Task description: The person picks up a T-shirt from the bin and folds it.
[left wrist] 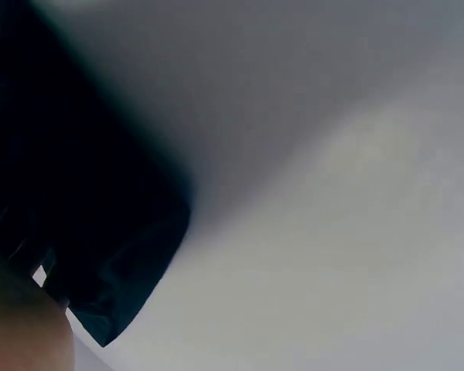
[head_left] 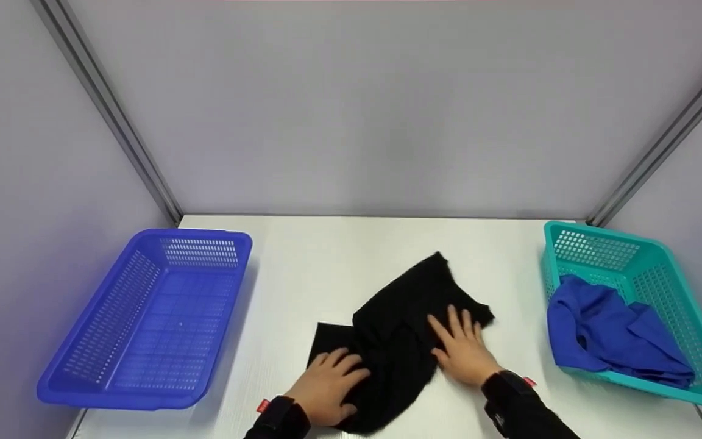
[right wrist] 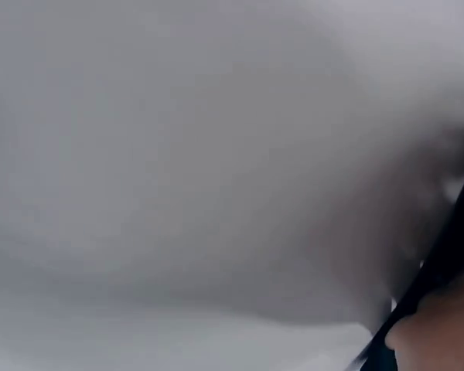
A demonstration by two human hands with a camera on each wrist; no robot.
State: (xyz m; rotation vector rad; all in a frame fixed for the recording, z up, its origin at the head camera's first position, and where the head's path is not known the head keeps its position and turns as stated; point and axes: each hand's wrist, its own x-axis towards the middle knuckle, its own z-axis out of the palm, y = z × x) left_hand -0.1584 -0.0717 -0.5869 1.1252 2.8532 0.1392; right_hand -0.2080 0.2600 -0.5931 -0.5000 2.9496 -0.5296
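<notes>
A black cloth garment [head_left: 397, 341] lies crumpled and partly folded on the white table, its exact kind unclear. My left hand [head_left: 329, 384] rests on its lower left part with fingers spread. On the right side of the garment, my right hand [head_left: 462, 350] lies flat with the fingers spread and fairly straight. In the left wrist view, a dark edge of the garment [left wrist: 116, 232] shows beside part of the left hand [left wrist: 23, 332]. Only a sliver of the garment [right wrist: 441, 270] and a bit of the right hand [right wrist: 441, 332] appear in the right wrist view.
A blue plastic basket [head_left: 238, 305] with nothing in it stands at the left of the white table [head_left: 302, 256]. At the right, a teal basket [head_left: 683, 286] holds a crumpled blue cloth [head_left: 613, 329] that hangs over its near left rim. Grey panels [head_left: 387, 110] enclose the table.
</notes>
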